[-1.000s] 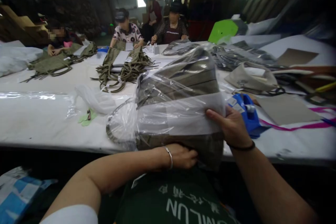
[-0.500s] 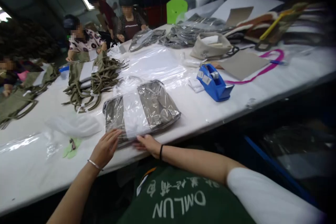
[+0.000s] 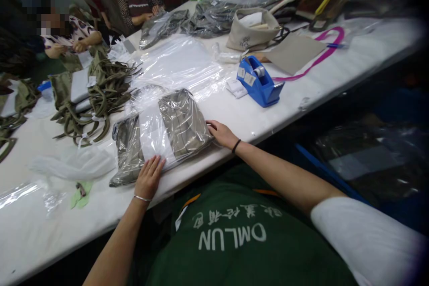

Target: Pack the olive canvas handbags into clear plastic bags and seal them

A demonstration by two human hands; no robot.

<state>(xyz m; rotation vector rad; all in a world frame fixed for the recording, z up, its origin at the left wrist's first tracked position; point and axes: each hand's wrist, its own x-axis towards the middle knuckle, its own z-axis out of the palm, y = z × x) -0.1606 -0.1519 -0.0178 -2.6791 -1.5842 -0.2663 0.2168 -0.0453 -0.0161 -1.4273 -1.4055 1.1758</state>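
A clear plastic bag (image 3: 154, 136) holding folded olive fabric and a white paper band lies near the table's front edge. My left hand (image 3: 149, 179) rests flat on its front edge, fingers stretched out. At the bag's right corner is my right hand (image 3: 224, 134), its fingers closed on the plastic edge; part of the grip is hidden. To the right stands a blue tape dispenser (image 3: 259, 81) beside a small folded white piece (image 3: 237, 89). Loose clear plastic sheets (image 3: 181, 60) lie behind the bag.
Olive fabric bags with straps (image 3: 90, 94) are piled at left, near a co-worker's arms (image 3: 83, 40). Crumpled white plastic (image 3: 73, 163) and a green scrap (image 3: 81, 194) lie left. A beige fabric basket (image 3: 253, 29), grey card (image 3: 296, 53) and pink strap (image 3: 311, 69) are at back right.
My right hand has moved from the bag's front edge to its right corner. My left hand now lies flatter on the front edge. The head view has tilted down and shifted right.
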